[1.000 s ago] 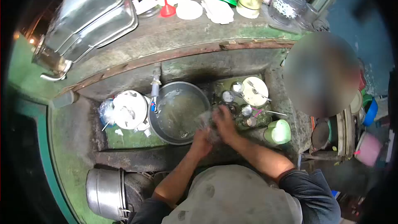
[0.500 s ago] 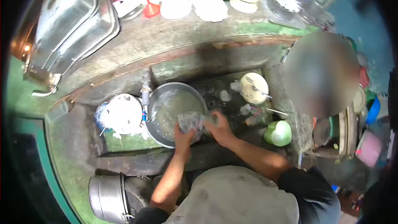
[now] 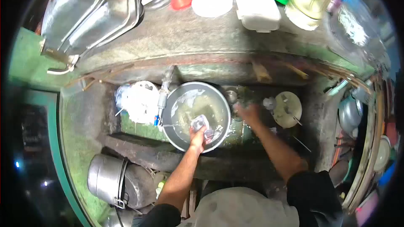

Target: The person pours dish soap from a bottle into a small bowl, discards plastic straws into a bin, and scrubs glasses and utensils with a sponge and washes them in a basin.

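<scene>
My left hand (image 3: pixel 197 138) is closed around a clear plastic cup (image 3: pixel 199 122), low over the near side of a large grey metal basin (image 3: pixel 171 108). Cloudy water stands in the basin, and a thin stream runs in from the tap (image 3: pixel 163 97) at its left. Beyond the basin's right rim is my right hand (image 3: pixel 249 114), smeared by motion; its fingers and anything in them cannot be made out. A small round shiny vessel (image 3: pixel 230 96) sits just behind that hand. Further right stands a cream bowl (image 3: pixel 287 108) with a spoon in it.
White dishes (image 3: pixel 141 104) are piled left of the tap. Large metal trays (image 3: pixel 94 17) lean on the ledge behind, beside a red funnel (image 3: pixel 181 0) and a white lidded box (image 3: pixel 257 12). A metal pot (image 3: pixel 106 180) lies at lower left, outside the trough.
My hands were close together around clear plastic over the basin; now they are apart. The right has moved right, past the rim, while the left keeps a cup. The view has shifted too.
</scene>
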Demonstrator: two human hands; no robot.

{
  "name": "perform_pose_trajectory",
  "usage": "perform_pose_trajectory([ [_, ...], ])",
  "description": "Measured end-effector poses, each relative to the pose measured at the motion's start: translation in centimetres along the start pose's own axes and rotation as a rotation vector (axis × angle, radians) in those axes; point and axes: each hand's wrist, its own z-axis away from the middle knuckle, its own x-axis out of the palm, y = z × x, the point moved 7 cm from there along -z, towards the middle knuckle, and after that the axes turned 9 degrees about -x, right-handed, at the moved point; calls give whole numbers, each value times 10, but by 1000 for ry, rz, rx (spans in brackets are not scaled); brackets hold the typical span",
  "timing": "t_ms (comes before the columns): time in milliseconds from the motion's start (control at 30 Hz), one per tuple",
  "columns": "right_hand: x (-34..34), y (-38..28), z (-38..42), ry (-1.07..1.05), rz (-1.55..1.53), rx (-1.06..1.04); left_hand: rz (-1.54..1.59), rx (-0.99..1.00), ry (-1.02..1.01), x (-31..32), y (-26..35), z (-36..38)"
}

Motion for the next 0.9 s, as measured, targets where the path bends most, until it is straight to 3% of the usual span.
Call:
perform_pose_trajectory([
  [33, -11, 22, -30, 217, 142, -22, -81, 62, 7, 2, 4, 0],
  [100, 25, 66, -90, -167, 227, -82, -166, 30, 94, 1, 1, -6],
  [167, 54, 79, -109, -329, 321, -32, -293, 105, 148, -3, -3, -17],
  [233, 77, 67, -118, -279, 563, -309, -506, 421, 297, -17, -3, -20],
  [267, 85, 58, -120, -256, 637, -405, -649, 458, 348, -19, 2, -6],
  [433, 99, 75, -111, -927, 212, 146, -415, 548, 152, -47, -42, 73],
  [500, 103, 80, -102, -903, 168, 274, -306, 589, 162, -66, -69, 103],
  [600, 114, 86, -93, -711, -274, 421, -339, 563, 180, -84, -105, 140],
  [700, 132, 86, -94, -623, -338, 399, -376, 458, 251, -98, -137, 160],
  [867, 121, 66, -104, -403, -235, 333, -207, 441, 218, -111, -158, 180],
  [900, 107, 60, -109, -357, -75, 270, -204, 444, 214, -115, -158, 183],
])
